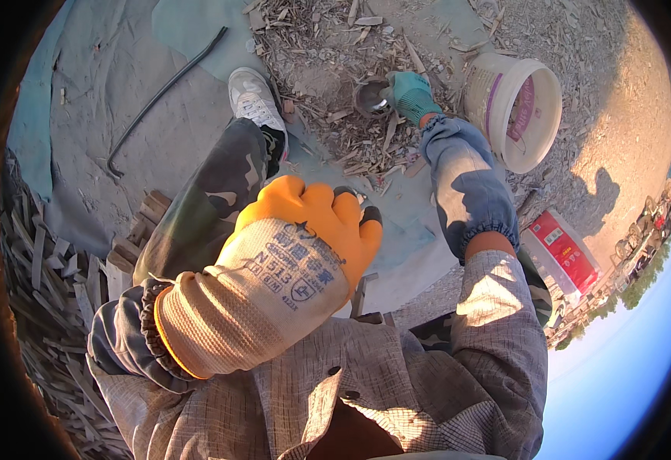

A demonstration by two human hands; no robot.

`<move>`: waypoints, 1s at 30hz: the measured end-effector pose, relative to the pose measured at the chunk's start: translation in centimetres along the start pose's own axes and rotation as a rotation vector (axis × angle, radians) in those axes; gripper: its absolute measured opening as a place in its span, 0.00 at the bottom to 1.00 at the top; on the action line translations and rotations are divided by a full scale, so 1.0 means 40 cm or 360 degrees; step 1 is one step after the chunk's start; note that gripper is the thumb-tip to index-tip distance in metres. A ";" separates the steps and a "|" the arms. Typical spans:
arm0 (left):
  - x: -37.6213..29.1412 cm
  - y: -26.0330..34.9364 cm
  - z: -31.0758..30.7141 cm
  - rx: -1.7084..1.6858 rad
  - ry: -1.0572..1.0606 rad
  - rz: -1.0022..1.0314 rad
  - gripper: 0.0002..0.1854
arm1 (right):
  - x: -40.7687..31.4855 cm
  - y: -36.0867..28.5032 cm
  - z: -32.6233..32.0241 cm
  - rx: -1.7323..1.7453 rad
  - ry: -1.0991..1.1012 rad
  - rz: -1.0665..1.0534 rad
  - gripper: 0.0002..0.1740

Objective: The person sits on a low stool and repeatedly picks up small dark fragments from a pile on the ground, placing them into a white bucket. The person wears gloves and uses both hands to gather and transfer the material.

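Observation:
My right hand point(413, 96), in a teal knit work glove, reaches down to the littered ground. It grips the right side of a small round metal bowl or cup point(368, 99) that rests among wood scraps and splinters point(347, 129). My left hand point(295, 241) is raised close to the camera in an orange-coated, beige knit glove printed with writing. Its fingers curl away from me, and dark patches show at two fingertips. Whatever lies under the left palm is hidden.
A white plastic bucket point(533, 155) lies tipped right of my right forearm. Below it sits a red-and-white package point(565, 253). At left, a bent metal bar point(166, 92) lies on grey sheeting point(99, 98), near a pile of wood strips point(53, 276). My shoe point(255, 98) borders the scraps.

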State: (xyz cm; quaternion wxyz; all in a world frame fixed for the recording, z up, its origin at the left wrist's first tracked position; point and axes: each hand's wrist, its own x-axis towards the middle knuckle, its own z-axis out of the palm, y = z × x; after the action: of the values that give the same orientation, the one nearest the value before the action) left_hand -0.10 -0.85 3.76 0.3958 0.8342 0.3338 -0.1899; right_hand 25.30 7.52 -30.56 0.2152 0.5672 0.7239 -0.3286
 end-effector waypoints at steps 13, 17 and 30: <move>-0.037 -0.005 0.043 -0.0046 0.0216 -0.0021 0.24 | -0.124 0.186 0.245 0.2373 0.0779 0.1181 0.31; -0.033 -0.009 0.036 -0.0012 0.0261 -0.0011 0.23 | -0.166 0.102 0.363 0.2692 0.0607 0.1269 0.30; 0.012 0.009 0.016 0.0005 0.0105 -0.0051 0.20 | 0.193 0.033 -0.013 0.0280 0.0471 0.0081 0.30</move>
State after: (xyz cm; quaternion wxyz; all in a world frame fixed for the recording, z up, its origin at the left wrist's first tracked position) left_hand 0.46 -1.32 3.27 0.3803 0.8351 0.3597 -0.1692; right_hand 24.57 13.34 -35.80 0.0641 0.6442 0.7015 -0.2980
